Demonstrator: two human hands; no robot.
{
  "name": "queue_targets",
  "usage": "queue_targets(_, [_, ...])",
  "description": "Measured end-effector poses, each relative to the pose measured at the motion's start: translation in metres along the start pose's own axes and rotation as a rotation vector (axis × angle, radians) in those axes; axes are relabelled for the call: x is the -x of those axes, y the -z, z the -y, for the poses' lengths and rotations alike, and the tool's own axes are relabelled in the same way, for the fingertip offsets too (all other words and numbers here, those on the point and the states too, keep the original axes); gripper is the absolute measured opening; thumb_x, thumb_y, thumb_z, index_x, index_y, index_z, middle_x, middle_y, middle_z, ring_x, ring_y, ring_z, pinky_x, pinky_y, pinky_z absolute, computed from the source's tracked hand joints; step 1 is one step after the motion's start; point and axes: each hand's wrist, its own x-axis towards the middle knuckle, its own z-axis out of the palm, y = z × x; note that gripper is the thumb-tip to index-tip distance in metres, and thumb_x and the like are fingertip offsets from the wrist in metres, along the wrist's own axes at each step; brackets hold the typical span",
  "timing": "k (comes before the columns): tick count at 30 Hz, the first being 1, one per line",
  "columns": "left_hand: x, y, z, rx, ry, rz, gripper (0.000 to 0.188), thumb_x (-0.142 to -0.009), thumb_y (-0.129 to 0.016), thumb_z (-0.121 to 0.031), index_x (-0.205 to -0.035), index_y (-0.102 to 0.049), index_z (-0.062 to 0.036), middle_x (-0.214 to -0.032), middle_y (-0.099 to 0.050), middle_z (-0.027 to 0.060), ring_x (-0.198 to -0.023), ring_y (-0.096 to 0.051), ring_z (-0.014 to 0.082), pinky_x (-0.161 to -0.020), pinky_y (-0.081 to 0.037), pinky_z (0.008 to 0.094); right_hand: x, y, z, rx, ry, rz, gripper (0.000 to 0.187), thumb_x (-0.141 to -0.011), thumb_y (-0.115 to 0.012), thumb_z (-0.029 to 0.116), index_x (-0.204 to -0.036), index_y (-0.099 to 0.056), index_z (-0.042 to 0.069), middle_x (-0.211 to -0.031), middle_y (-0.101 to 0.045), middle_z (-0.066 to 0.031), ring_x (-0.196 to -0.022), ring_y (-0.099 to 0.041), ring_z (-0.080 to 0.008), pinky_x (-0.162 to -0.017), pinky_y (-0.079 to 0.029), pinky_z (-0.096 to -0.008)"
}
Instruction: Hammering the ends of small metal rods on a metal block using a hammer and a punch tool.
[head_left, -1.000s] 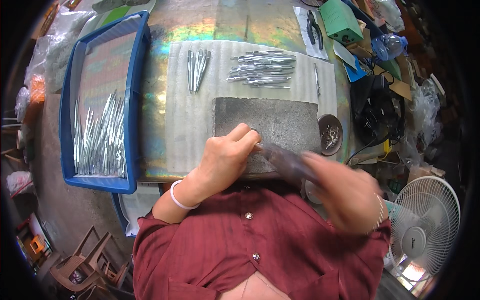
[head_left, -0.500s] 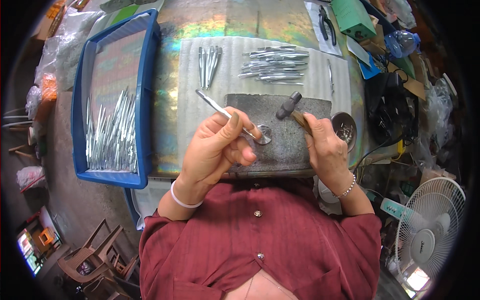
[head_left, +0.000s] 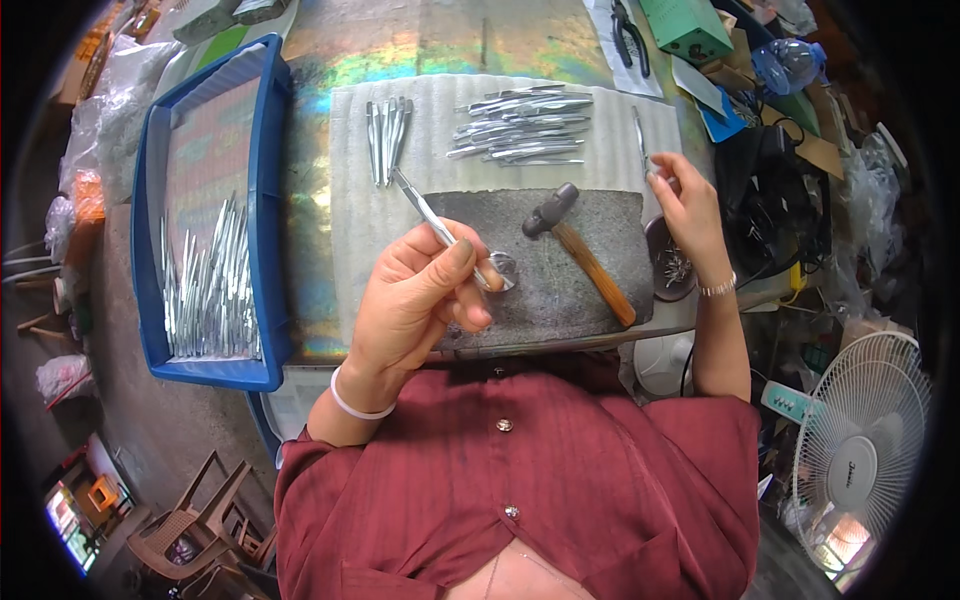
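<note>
My left hand [head_left: 415,295] is closed around a slim silver metal tool [head_left: 424,212], its dark-slotted end pointing up and away. Under that hand's fingertips, a small round shiny metal piece [head_left: 503,268] lies on the dark stone slab [head_left: 460,215]. My right hand [head_left: 690,205] is beyond the slab at the right, thumb and forefinger closed on the near end of a thin metal tool [head_left: 640,135]. The hammer [head_left: 590,270] lies on the slab with its wooden handle toward me, untouched by either hand.
Several silver tools [head_left: 525,125] lie piled on the white foam sheet [head_left: 345,220], with a smaller bunch [head_left: 386,140] beside them. A blue tray [head_left: 270,230] of similar tools stands left. A round dish [head_left: 655,240] of small metal pins sits right, with black pliers [head_left: 630,45] farther back.
My right hand has let go of the hammer, now lying on the slab, and has moved away and right to the thin tool. My left hand still holds its tool. The view has shifted slightly.
</note>
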Motion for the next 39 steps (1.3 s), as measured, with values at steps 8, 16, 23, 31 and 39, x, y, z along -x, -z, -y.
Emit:
queue_targets(8, [0.005, -0.006, -0.004, -0.091, -0.020, -0.080, 0.018, -0.092, -0.063, -0.012, -0.105, -0.056, -0.0017, -0.078, -0.067, 0.0116, -0.054, -0.063, 0.0116, -0.047, -0.049, 0.0189, -0.068, -0.026, -0.030, 0.211, -0.093, 0.076, 0.043, -0.079, -0.062, 0.017, -0.117, -0.051, 0.000, -0.087, -0.065, -0.0228, -0.085, -0.064, -0.0403, -0.076, -0.048, -0.0471])
queue_targets(16, [0.009, -0.008, -0.011, -0.079, 0.023, -0.051, 0.034, -0.089, -0.067, -0.011, -0.116, -0.048, -0.0029, -0.076, -0.066, 0.0114, -0.051, -0.061, 0.0107, -0.045, -0.047, 0.0183, -0.086, -0.022, -0.036, 0.286, -0.165, 0.164, 0.041, -0.075, -0.059, 0.013, -0.111, -0.051, -0.004, -0.098, -0.062, -0.0266, -0.095, -0.061, -0.0408, -0.083, -0.047, -0.0440])
queue_targets(23, [0.011, -0.008, -0.012, -0.273, 0.109, -0.041, 0.034, -0.092, -0.063, -0.016, -0.119, -0.046, -0.0049, -0.075, -0.064, 0.0072, -0.052, -0.059, 0.0087, -0.048, -0.045, 0.0171, -0.043, 0.033, -0.002, 0.028, -0.045, 0.117, 0.022, -0.084, -0.058, 0.015, -0.095, -0.059, -0.003, -0.075, -0.059, -0.0092, -0.064, -0.058, -0.0156, -0.060, -0.046, -0.0282])
queue_targets(31, [0.012, -0.009, 0.001, -0.606, -0.105, -0.004, 0.016, -0.094, -0.060, -0.013, -0.103, -0.059, 0.0002, -0.074, -0.061, 0.0020, -0.064, -0.055, 0.0039, -0.057, -0.044, 0.0192, 0.046, 0.029, 0.133, -0.871, -0.106, 0.417, 0.008, -0.093, -0.057, 0.009, -0.092, -0.059, 0.001, -0.075, -0.059, 0.0003, -0.056, -0.048, -0.0002, -0.048, -0.036, -0.0166])
queue_targets(39, [0.026, -0.020, 0.003, -0.744, -0.275, -0.048, 0.016, -0.094, -0.057, -0.005, -0.108, -0.063, 0.0012, -0.072, -0.061, 0.0018, -0.059, -0.053, 0.0048, -0.056, -0.044, 0.0204, 0.055, -0.012, 0.157, -0.918, 0.216, 0.535, 0.018, -0.099, -0.049, 0.013, -0.094, -0.058, -0.002, -0.073, -0.060, -0.0042, -0.055, -0.055, -0.0038, -0.050, -0.043, -0.0167])
